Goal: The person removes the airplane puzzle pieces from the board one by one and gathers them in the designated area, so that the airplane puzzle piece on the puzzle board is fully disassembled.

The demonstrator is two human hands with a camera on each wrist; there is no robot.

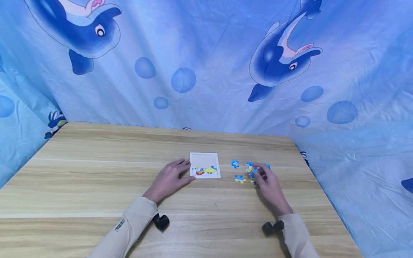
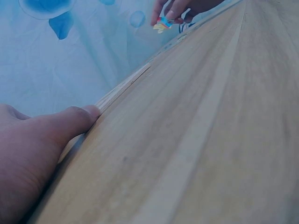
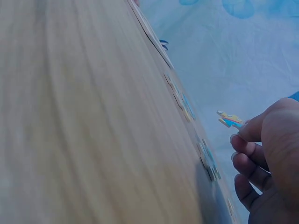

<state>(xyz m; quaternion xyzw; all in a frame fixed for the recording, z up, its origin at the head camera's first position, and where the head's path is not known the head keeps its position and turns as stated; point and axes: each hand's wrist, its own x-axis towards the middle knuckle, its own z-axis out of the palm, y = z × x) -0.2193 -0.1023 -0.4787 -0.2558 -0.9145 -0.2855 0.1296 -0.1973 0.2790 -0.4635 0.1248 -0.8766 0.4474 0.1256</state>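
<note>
Here, the right hand (image 1: 269, 185) pinches a jigsaw piece (image 3: 229, 119).
The left hand (image 1: 168, 180), fingers loosely spread, touches the puzzle tray (image 1: 205, 161).

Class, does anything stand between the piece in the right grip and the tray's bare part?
Only flat loose pieces lie on the table between piece and tray; the right grip holds it raised, so the way looks clear.
</note>
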